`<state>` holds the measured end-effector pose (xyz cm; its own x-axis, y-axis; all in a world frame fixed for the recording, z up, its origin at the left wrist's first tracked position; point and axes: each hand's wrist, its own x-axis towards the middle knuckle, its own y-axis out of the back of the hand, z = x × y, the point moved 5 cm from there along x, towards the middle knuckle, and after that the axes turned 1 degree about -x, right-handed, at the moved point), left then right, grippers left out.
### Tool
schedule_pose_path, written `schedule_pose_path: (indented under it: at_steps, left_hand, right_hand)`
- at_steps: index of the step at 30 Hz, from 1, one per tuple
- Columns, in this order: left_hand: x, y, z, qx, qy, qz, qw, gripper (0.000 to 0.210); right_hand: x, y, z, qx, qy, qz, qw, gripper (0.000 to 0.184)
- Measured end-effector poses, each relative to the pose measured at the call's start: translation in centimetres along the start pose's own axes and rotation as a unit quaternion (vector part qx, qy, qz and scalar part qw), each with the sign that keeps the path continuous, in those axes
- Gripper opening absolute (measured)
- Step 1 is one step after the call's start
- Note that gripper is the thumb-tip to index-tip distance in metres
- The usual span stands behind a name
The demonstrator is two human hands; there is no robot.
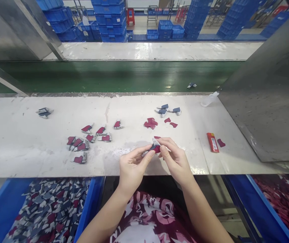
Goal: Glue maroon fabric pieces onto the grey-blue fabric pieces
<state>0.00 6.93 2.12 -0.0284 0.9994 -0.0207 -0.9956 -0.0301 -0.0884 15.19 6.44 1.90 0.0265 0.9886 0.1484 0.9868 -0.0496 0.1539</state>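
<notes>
Between my two hands, over the front edge of the white bench, is a small grey and dark-blue plastic part [155, 143] with a dark red piece [157, 149] against its face. My left hand [133, 165] pinches the grey part from the left. On the other side, the thumb and fingers of my right hand [176, 158] are closed on the red piece; whether it is seated cannot be seen. Just beyond my fingers lies a small pile of loose red pieces [151, 123]. Behind it are several grey and blue parts [162, 111] without red on them.
Several parts with red faces [78, 145] lie to the left. A red lighter-like object [212, 142] is at right, near a clear plastic bottle [209, 99]. A green conveyor belt [109, 76] runs behind. Blue bins [86, 206] filled with parts stand below the bench.
</notes>
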Motion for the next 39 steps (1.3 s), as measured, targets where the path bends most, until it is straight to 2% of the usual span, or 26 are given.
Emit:
schedule_pose_path:
  at_steps: [4,8,10,12,14,17,21,24,31,36,39]
  left_hand:
    - [-0.2,-0.5,0.5,0.028,-0.058,-0.026,0.998,0.021]
    - [-0.6,-0.6,0.8,0.096,-0.154,-0.017,0.983,0.020]
    - [-0.8,-0.5,0.6,0.113,-0.180,-0.004,0.977,0.020]
    - [-0.8,-0.3,0.0,0.103,-0.165,0.004,0.981,0.019]
    - [-0.7,-0.1,-0.5,0.076,-0.122,0.009,0.990,0.017]
    - [-0.5,0.0,-0.8,0.038,-0.060,0.017,0.997,0.016]
    - [-0.5,-0.1,-0.5,0.009,-0.021,0.024,0.999,0.017]
    - [-0.8,-0.3,-0.6,0.011,-0.027,0.016,0.999,0.017]
    - [-1.1,0.0,-1.2,0.092,-0.132,0.021,0.987,0.017]
    - [-0.3,-0.1,-1.9,0.094,-0.115,-0.030,0.988,0.025]
    - [0.1,0.2,-1.7,0.067,-0.086,-0.025,0.994,0.024]
  right_hand:
    - [0.0,-0.5,-0.3,0.017,-0.004,-0.027,0.999,0.023]
    - [-0.3,-1.3,-0.5,-0.056,0.017,0.022,0.998,0.024]
    - [-0.4,-1.6,-0.3,-0.082,0.028,0.047,0.995,0.024]
    - [-0.3,-1.6,-0.1,-0.095,0.031,0.052,0.994,0.024]
    - [-0.2,-1.5,0.2,-0.095,0.032,0.033,0.994,0.023]
    - [-0.1,-1.2,0.1,-0.065,0.035,-0.008,0.997,0.024]
    - [-0.3,-1.2,-0.1,-0.016,0.021,-0.033,0.999,0.025]
    - [-0.5,-1.5,-0.3,-0.007,0.021,-0.014,1.000,0.024]
    - [-0.1,-2.2,0.2,-0.015,0.003,0.000,1.000,0.024]
    - [0.0,-2.2,1.1,0.044,-0.048,0.006,0.998,0.025]
    - [-0.1,-1.8,1.2,0.053,-0.053,0.008,0.997,0.028]
